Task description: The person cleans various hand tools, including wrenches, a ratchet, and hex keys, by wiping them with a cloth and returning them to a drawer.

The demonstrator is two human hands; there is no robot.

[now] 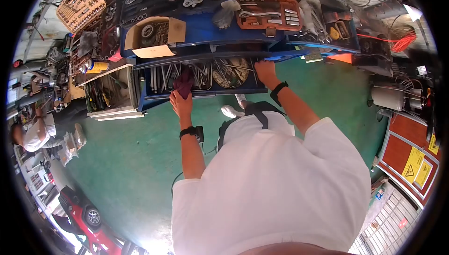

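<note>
A blue drawer (pixel 234 92) is pulled out from the blue tool cabinet. In it lie several long metal tools (pixel 161 78) and, on the right, a round tray (pixel 230 73) with thin metal pieces on it. My left hand (pixel 181 103) reaches over the drawer's front edge, its fingers closed on a dark maroon cloth (pixel 184 82) that lies over the tools. At the drawer's right end, my right hand (pixel 266 73) is curled against the side wall. Its fingertips are partly hidden, but it seems to grip that edge.
On the cabinet top stand a cardboard box (pixel 176 30) of small metal parts, an orange socket set case (pixel 269 7) and grey gloves (pixel 226 15). A wooden crate (pixel 114 107) of tools is at left. A person (pixel 37 131) sits farther left, near a red car (pixel 84 222).
</note>
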